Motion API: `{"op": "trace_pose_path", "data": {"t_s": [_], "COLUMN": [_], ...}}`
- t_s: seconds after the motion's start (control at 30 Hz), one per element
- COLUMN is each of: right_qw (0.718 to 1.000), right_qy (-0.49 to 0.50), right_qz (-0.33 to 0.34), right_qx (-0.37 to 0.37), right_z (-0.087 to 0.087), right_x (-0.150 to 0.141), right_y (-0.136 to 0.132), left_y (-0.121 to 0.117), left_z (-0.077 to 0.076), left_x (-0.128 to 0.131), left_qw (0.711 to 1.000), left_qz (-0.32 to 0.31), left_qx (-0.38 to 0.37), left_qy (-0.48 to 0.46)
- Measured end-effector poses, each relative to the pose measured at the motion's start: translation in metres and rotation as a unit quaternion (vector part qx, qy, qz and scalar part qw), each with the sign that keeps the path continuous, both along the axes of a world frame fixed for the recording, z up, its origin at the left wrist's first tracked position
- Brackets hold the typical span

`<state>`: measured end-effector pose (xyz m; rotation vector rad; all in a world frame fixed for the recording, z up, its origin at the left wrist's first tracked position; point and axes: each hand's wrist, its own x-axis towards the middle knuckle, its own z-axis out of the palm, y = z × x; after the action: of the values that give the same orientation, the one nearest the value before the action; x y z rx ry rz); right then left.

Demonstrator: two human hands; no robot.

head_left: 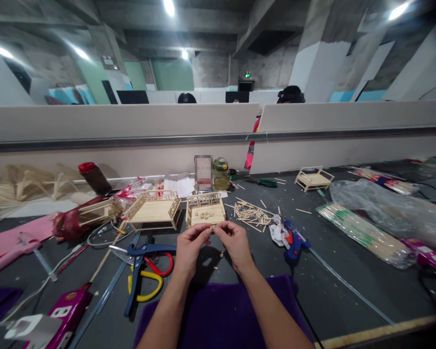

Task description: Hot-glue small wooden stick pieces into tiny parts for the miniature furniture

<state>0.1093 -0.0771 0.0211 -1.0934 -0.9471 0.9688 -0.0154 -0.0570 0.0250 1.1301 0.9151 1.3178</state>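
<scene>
Fingertips of my left hand (189,246) and my right hand (237,245) meet in front of me, both pinching one tiny pale wooden piece (212,228). Its exact shape is mostly covered by the fingers. Just beyond stands a miniature bench made of wooden sticks (205,199), with several small wooden bits (204,214) lying on its seat. A larger stick-built bench (154,212) is to its left. Right of the hands lies a loose pile of short cut sticks (252,213). A few crumbs of wood (221,253) are on the table below the hands.
A blue glue gun (294,242) with a long glue stick is at right, near bagged skewers (365,232). Cutters with blue handles (140,257) and yellow-handled scissors (148,287) lie at left, above a purple power strip (67,310). A purple cloth (225,315) covers the near edge.
</scene>
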Motion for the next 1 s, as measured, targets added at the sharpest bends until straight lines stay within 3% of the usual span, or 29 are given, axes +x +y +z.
{"op": "trace_pose_path", "data": {"t_s": [1.0], "right_qw": [1.000], "right_qy": [-0.010], "right_qz": [-0.013], "right_qx": [0.023], "right_z": [-0.0028], "right_x": [0.0033], "right_y": [0.0018], "left_y": [0.0012], "left_z": [-0.0027], "left_x": [-0.0007], "left_qw": [1.000], "left_qz": [0.005], "left_qx": [0.008], "left_qy": [0.000]}}
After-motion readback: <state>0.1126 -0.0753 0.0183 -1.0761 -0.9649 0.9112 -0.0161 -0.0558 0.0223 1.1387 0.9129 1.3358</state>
